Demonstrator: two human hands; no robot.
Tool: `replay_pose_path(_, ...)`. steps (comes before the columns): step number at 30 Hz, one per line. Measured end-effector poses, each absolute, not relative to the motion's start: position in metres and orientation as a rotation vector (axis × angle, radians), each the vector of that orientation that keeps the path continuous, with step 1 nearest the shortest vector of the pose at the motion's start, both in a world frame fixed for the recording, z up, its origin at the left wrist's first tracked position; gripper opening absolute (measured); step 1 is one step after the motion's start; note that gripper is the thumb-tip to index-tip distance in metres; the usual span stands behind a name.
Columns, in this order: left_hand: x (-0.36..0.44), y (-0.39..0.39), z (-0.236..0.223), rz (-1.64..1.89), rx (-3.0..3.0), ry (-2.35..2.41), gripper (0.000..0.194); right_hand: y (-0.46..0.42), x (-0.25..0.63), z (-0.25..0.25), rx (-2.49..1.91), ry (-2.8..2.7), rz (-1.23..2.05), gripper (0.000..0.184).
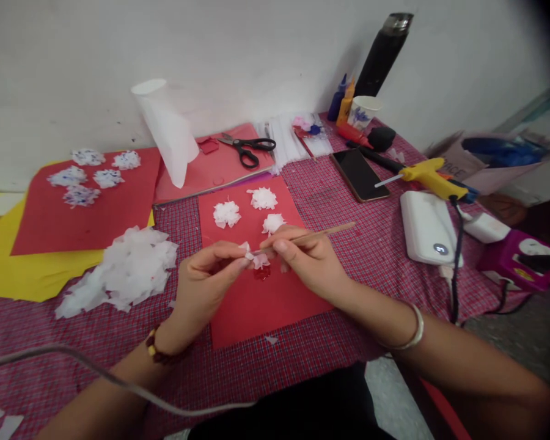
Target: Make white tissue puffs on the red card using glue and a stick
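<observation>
Left hand (pixel 206 278) is pinched around tissue (pixel 247 251), right hand (pixel 315 261) around a slim stick (pixel 329 232); "PACE" is printed on the bag (pixel 479 174) at right.

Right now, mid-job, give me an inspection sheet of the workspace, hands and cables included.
Surface: checked cloth under a red sheet.
Work items: three white paper tufts and a glossy red blob on that sheet; paper heap to its left.
Clutter: scissors, phone, glue gun.
Hands: left hand pinches white paper; right hand holds a thin stick.
Cables: pale cable crosses the foreground; black cord near the white device.
Surroundings: pale wall behind.
</observation>
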State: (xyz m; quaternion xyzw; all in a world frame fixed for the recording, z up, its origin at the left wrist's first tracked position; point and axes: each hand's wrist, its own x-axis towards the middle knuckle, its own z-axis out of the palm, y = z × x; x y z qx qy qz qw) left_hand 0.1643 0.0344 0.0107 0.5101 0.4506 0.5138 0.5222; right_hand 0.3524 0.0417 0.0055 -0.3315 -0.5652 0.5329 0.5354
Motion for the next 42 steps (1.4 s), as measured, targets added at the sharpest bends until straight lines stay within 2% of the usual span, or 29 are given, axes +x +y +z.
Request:
replay_pose_path(6,0.167,0.029,0.018,1.183,1.661,1.116,0.025,0.038,0.343,-0.003,-0.816,-1.165,1.54,0.02)
replay_pose_path(9,0.164,0.029,0.018,1.162,1.72,1.139,0.022,0.037,0.341,-0.003,-0.79,-1.051,1.608,0.021)
replay_pose_path(13,0.159,0.029,0.018,1.17,1.501,1.157,0.015,0.04,0.343,0.0,-0.797,-0.977,1.642,0.024)
replay_pose_path(15,0.159,0.029,0.017,1.156,1.395,1.13,0.014,0.042,0.345,0.001,-0.81,-0.963,1.652,0.027)
replay_pose_path(19,0.161,0.029,0.013,1.142,1.489,1.121,0.026,0.044,0.347,0.0,-0.806,-0.985,1.675,0.027)
replay_pose_path(23,0.16,0.031,0.005,1.119,1.674,1.152,0.022,0.044,0.348,0.001,-0.848,-1.109,1.675,0.024)
replay_pose_path(31,0.165,0.035,-0.002,1.06,1.829,1.054,0.023,0.051,0.352,0.002,-0.979,-1.452,1.351,0.031)
replay_pose_path(37,0.166,0.032,-0.004,1.047,1.766,0.984,0.039,0.051,0.355,0.009,-0.862,-1.267,1.345,0.026)
replay_pose_path(40,0.161,0.031,-0.001,1.002,1.832,0.908,0.048,0.055,0.356,0.009,-0.938,-1.152,1.451,0.022)
replay_pose_path(42,0.157,0.035,0.005,0.943,1.927,0.905,0.047,0.062,0.358,0.006,-1.02,-1.015,1.56,0.021)
